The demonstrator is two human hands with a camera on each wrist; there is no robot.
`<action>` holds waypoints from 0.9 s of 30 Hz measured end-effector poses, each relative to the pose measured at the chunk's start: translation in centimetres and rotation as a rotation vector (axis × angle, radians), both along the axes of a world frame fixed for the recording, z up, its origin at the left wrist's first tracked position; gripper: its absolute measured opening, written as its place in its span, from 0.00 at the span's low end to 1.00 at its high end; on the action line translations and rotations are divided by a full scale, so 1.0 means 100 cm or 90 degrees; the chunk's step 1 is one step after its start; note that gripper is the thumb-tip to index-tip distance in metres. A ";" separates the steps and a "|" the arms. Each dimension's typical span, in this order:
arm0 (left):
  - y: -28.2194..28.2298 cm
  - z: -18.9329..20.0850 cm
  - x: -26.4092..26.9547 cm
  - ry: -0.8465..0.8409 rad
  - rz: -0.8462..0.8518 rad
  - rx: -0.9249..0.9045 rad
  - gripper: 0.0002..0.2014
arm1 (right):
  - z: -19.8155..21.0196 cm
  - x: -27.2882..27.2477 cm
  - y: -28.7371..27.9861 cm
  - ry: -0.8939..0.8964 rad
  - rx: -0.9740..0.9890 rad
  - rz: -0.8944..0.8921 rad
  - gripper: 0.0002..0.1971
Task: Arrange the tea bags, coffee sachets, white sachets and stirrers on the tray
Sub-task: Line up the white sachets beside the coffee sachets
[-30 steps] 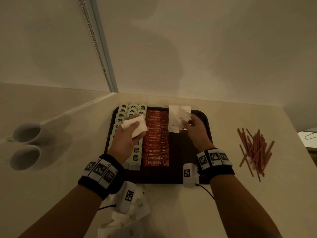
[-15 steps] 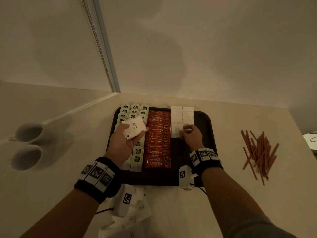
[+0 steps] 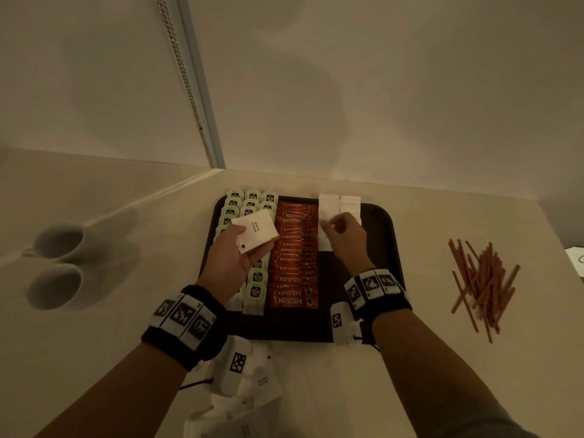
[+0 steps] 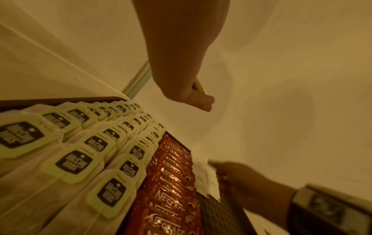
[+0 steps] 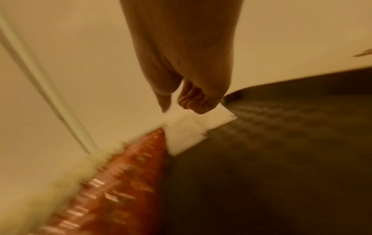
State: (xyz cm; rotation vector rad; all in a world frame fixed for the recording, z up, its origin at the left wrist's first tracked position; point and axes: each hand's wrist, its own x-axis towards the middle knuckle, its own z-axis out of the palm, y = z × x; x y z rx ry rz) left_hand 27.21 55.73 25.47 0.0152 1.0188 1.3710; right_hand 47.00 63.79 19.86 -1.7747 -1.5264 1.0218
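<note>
Head view: tea bags point(image 3: 249, 203) filled three columns at the tray's point(image 3: 384, 222) left; coffee sachets point(image 3: 295, 254) ran in a full column beside them. White sachets point(image 3: 339, 205) had only started, two short columns at the far edge. The left hand point(image 3: 232, 257) held a small stack of white sugar sachets point(image 3: 257, 230), thumb on top, above the tea bags. The right hand point(image 3: 344, 237) had its fingers curled at the front of the white rows. Stirrers point(image 3: 483, 279) lay untouched in a heap on the tabletop point(image 3: 442, 358), well apart from the tray. More white sachets lay on the tabletop by the near rim. Judged roughly half done.

Left wrist view: the left hand pinched a thin sachet edge; the tea rows ran close to the tray's far rim.

Right wrist view: blurred; fingertips point(image 5: 193, 101) pinched a white sachet at the row. The dark tray floor to the right was bare, leaving room for more rows and the stirrers.
</note>
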 end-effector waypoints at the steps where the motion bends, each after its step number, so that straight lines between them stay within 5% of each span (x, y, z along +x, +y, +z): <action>1: 0.001 -0.001 0.001 0.022 -0.009 -0.003 0.06 | 0.013 -0.010 -0.005 0.065 -0.013 0.059 0.13; 5: 0.005 -0.004 0.009 0.105 -0.023 -0.016 0.05 | 0.040 -0.042 -0.026 0.164 -0.062 0.238 0.15; 11: 0.001 -0.011 0.012 0.277 -0.158 0.041 0.11 | 0.049 -0.043 -0.029 0.246 -0.031 0.175 0.10; 18: 0.001 -0.011 0.019 0.286 -0.146 0.062 0.13 | 0.054 -0.036 -0.036 0.297 -0.074 0.180 0.12; 23: 0.000 -0.006 0.014 0.189 -0.107 0.007 0.07 | 0.029 0.005 -0.026 0.362 -0.113 0.009 0.12; 27: -0.004 -0.005 0.004 0.161 -0.072 -0.005 0.07 | -0.011 0.047 -0.007 0.167 -0.094 -0.144 0.13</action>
